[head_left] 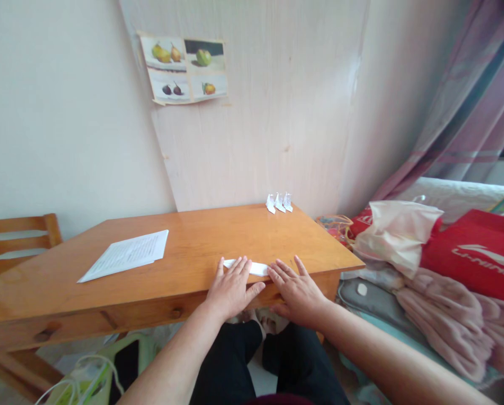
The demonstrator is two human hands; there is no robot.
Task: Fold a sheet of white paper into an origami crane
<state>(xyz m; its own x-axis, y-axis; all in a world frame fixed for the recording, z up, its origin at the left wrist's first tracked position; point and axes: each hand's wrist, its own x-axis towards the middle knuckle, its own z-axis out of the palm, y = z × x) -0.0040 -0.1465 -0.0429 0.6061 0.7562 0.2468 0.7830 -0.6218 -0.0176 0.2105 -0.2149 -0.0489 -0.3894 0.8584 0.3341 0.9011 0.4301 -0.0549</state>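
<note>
A narrow folded strip of white paper (259,269) lies flat near the front edge of the wooden table. My left hand (232,287) rests across its left part with fingers stretched out, hiding some of it. At the strip's right end, the fingertips of my right hand (293,286) touch the paper, its fingers spread. Toward the back right corner stand three small folded paper figures (279,203) in a row. A stack of printed sheets (127,254) lies on the table to the left of my hands.
The wooden table (210,228) has drawers below its front edge and meets the wall behind. A wooden chair (19,236) stands at the left. On the right are a red bag (480,253) and a pink blanket (441,315). A green container (138,349) with cables sits below left.
</note>
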